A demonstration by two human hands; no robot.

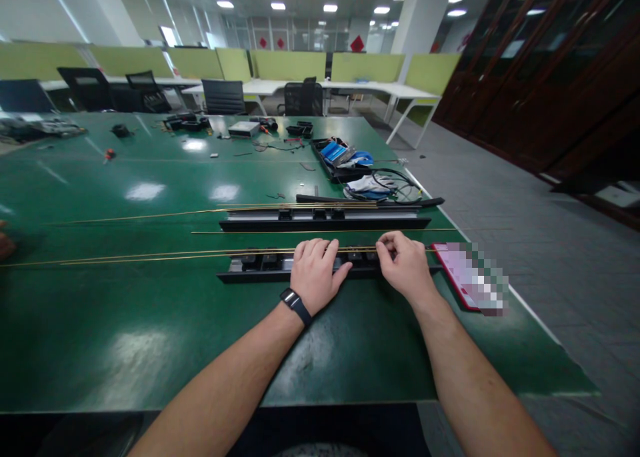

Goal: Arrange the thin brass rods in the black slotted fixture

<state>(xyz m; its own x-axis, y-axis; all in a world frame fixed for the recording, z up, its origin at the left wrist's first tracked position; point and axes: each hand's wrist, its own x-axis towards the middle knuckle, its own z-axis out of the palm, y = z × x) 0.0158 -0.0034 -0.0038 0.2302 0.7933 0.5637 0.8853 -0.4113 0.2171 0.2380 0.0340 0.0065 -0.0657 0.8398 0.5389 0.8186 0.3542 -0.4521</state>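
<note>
A long black rail (pixel 250 277) with a silver inner channel and small black blocks (pixel 271 260) lies crosswise on the green table. Thin gold-coloured rods (pixel 190 254) run along its far side and stick out well to the left. My left hand (pixel 315 275), with a dark watch on its wrist, lies over the middle of the rail and the rods, fingers stretched out and thumb apart. Towards the rail's right end, my right hand (pixel 404 262) pinches a gold rod between thumb and fingers; the fingertips partly hide the grip. Behind lies a second black rail (pixel 325 226) with more rods.
A single gold rod (pixel 240 232) lies between the rails. On the right are a red-edged, blurred flat object (pixel 465 274), a glove (pixel 370 185), black cable and a black tray (pixel 327 167) of blue items. Another person's hand (pixel 6 240) shows at the left edge.
</note>
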